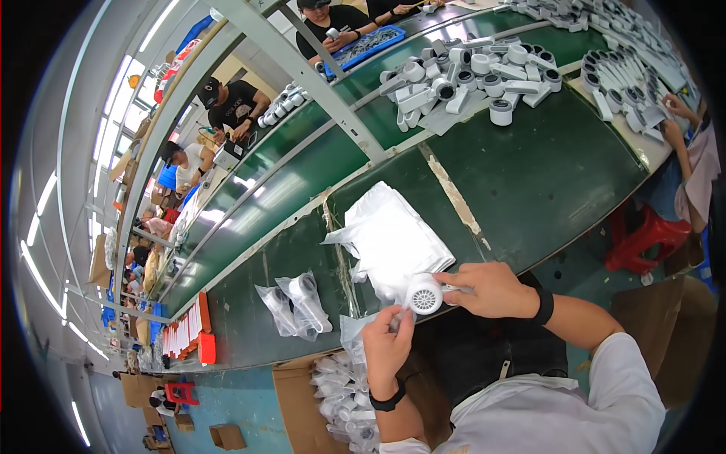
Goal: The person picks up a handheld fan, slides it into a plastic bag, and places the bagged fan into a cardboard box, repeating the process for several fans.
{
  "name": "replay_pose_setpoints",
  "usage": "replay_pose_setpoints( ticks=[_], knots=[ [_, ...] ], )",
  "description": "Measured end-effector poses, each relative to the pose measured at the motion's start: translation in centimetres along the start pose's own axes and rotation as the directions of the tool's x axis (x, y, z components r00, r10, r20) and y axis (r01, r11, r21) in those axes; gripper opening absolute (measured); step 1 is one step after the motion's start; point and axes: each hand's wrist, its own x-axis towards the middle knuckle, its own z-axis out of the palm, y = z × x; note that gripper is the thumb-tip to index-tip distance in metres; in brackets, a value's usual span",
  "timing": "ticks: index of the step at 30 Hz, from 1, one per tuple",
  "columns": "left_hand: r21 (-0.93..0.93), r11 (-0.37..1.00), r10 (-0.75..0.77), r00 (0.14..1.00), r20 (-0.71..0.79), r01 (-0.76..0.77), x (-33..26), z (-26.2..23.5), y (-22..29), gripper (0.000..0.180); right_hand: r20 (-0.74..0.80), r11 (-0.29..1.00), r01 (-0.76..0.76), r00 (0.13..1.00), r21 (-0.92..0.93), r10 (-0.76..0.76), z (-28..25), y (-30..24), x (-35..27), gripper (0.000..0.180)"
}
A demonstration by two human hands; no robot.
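A white handheld device with a round grilled head [425, 297] is in front of me at the table's near edge. My right hand [491, 291] is closed around its handle at the right. My left hand [389, 340], fingers pinched, grips a see-through plastic bag [353, 333] just left of the grilled head; how far the bag reaches over the device cannot be made out. Just beyond my hands lies a stack of white plastic bags [397, 234]. Two bagged devices [304, 303] rest on the green table to the left.
Below the table edge, a cardboard box [293, 393] holds many bagged white devices [340, 397]. Orange boxes [193, 329] stand at the far left. A heap of grey-white devices [473, 76] lies beyond. A metal post [333, 98] rises mid-table. Co-workers sit across and at right, near a red stool [643, 242].
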Motion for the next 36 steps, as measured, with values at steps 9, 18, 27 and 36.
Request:
replay_pose_setpoints(
  ticks=[9, 18, 27, 36],
  knots=[
    [0.046, 0.986, 0.159, 0.983, 0.090, -0.163, -0.4, 0.8, 1.3, 0.007, -0.112, 0.982, -0.111, 0.985, 0.150, 0.129, 1.8, -0.1, 0.0, 0.040],
    [0.051, 0.971, 0.225, 0.966, 0.130, -0.233, -0.4, 2.6, -0.2, 0.008, 0.165, 0.300, -0.275, 0.924, 0.913, 0.344, 4.1, 0.4, 0.6, 0.043],
    [-0.315, 0.946, 0.258, 0.765, 0.590, -0.076, -0.4, 1.3, 0.2, 0.006, 0.149, 0.211, -0.225, 0.935, 0.951, 0.322, 4.4, 0.0, 0.7, 0.045],
    [-0.658, 0.717, -0.055, 0.961, 0.272, 0.227, -2.3, 5.8, -2.8, 0.037, -0.114, 0.588, -0.076, 0.954, 0.805, 0.278, 6.5, -1.4, 0.1, 0.038]
  ],
)
